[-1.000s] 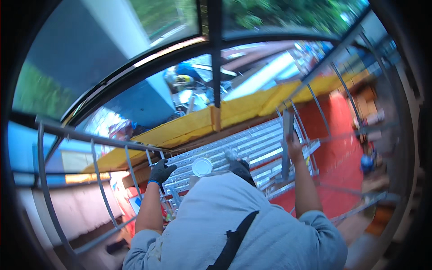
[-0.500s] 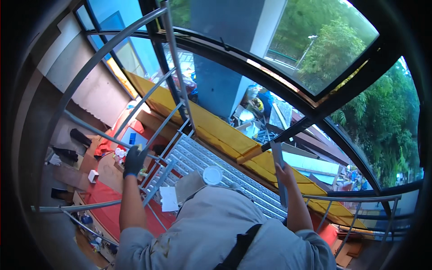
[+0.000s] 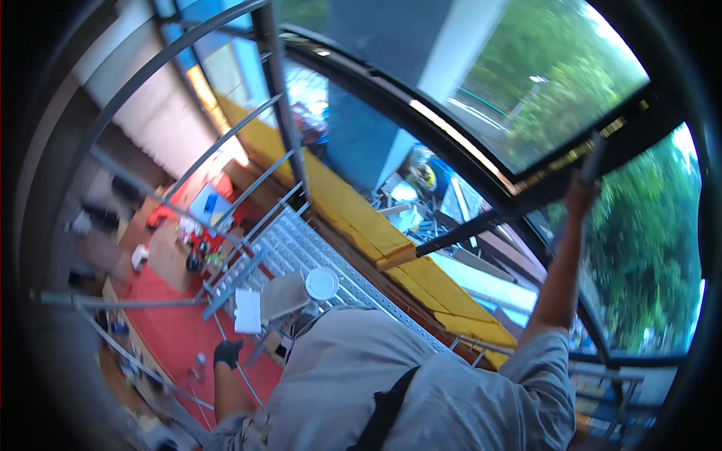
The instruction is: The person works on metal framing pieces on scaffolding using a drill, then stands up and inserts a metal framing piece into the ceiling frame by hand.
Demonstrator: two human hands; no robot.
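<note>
My bare right hand (image 3: 583,197) is raised high at the right, closed around a long grey flat bar (image 3: 596,154). Motion blurs the bar; its upper end is near the dark window frame (image 3: 632,124). Low on the left is my left hand (image 3: 228,353) in a dark glove, off the rails and beside a thin diagonal brace (image 3: 248,385). Its fingers are too smeared to read. In front of my body, a round white-lidded tub (image 3: 322,284), a greyish box-like container (image 3: 284,295) and a white card-like piece (image 3: 247,311) stand close together on the platform.
The perforated metal platform (image 3: 353,304) is bounded at the left by curved scaffold rails (image 3: 180,52). A yellow ledge (image 3: 342,214) runs along the windows. Far below lies a red floor covering (image 3: 169,319) with scattered items. Debris (image 3: 417,195) is piled outside.
My right hand has risen up and to the right with the grey bar. My left hand has let go of the scaffold rail and dropped lower. The whole view has shifted.
</note>
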